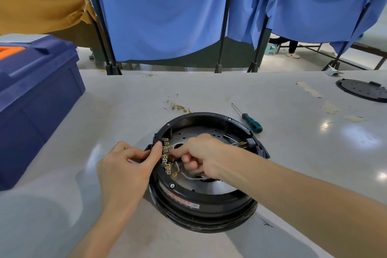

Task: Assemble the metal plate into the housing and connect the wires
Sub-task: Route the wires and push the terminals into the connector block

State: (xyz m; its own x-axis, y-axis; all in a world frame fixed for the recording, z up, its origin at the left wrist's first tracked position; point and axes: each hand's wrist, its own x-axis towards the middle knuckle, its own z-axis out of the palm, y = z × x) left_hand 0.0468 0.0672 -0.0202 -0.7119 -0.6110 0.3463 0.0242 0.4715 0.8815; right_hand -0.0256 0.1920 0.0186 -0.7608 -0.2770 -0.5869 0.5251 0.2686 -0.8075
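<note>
Metal plate [209, 133] inside housing [201, 205], left hand [127, 165] grips housing — right hand [202, 153] pinches wire [178, 166]

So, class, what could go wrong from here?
1. The brass terminals sit crowded in one row; the right hand could easily plug into the wrong one.
2. The loose white wire lies beneath that hand and might snag.
3. Only the left hand steadies the housing, which could shift.

Pale grey glossy table [293, 153], seen from its near edge. Centre: round black plastic housing [209, 205]. From it, at 12 o'clock, loose bundle of white wires with brass terminals [178, 107]; at 1, green-handled screwdriver [250, 121]; at 2, black perforated round lid [362, 90] and beige tape strips [310, 89]; at 10, dark blue plastic toolbox [35, 100].
</note>
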